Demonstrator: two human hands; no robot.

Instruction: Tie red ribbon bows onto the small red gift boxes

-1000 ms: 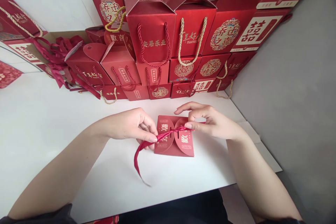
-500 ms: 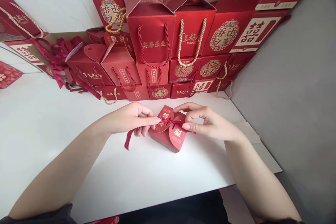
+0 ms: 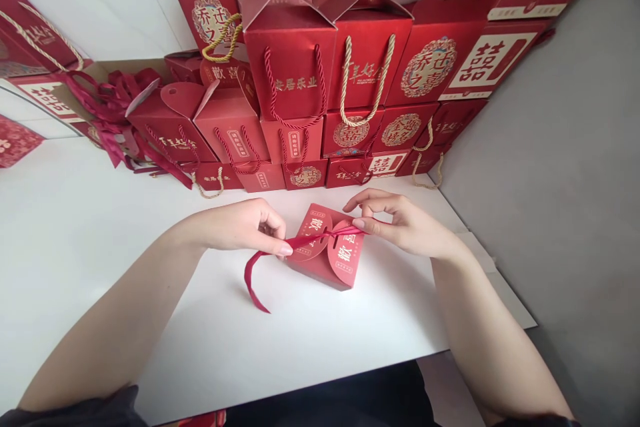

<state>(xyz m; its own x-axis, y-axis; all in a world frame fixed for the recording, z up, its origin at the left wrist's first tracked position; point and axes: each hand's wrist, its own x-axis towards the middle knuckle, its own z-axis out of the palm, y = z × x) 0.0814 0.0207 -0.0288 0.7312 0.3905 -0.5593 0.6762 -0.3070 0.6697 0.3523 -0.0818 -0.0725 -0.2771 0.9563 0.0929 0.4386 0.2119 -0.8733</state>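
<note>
A small red gift box with two rounded top flaps printed in gold stands on the white table in front of me. A dark red ribbon runs through the flaps. My left hand pinches the ribbon just left of the box, and the loose tail curls down onto the table. My right hand pinches the ribbon's other end at the right flap, with its other fingers spread above.
A tall stack of red gift boxes with rope handles lines the back of the table. A pile of dark red ribbons lies in a box at the back left. The table's right edge meets a grey floor.
The box went from lying flat to standing tilted between my hands. Both hands drew the ribbon taut across the flaps, and the loose tail swung back down on the left.
</note>
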